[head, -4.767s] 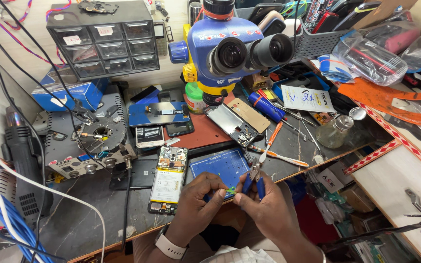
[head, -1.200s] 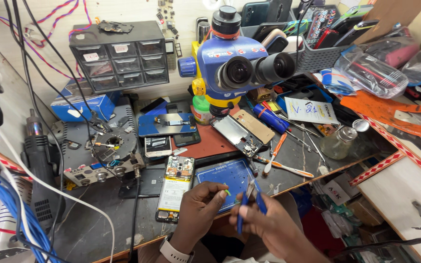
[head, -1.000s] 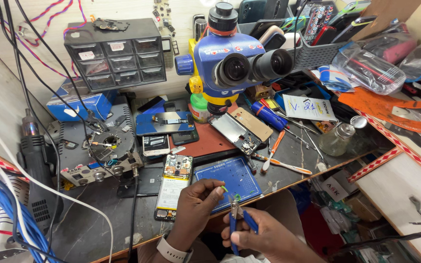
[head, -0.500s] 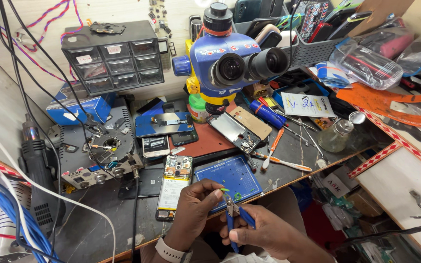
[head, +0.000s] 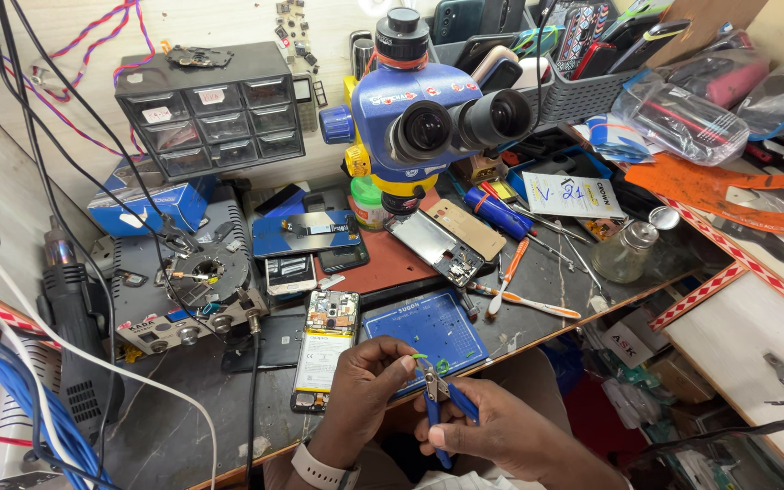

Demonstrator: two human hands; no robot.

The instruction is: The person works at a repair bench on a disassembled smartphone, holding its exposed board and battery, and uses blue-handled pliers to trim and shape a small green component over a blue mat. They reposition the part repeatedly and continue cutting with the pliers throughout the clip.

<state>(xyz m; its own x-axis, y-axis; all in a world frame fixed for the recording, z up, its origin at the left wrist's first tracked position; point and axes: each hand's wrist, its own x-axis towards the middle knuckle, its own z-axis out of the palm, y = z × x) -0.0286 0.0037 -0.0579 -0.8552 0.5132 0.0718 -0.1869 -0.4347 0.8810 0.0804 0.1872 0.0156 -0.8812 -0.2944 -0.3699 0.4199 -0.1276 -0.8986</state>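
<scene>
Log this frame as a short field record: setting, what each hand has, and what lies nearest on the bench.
setting: cluttered electronics repair bench
left hand: pinches a small green part
right hand: grips blue-handled cutters, tips at the green part
nearest: blue work mat; opened phone left of it
behind: blue stereo microscope, grey drawer cabinet
</scene>
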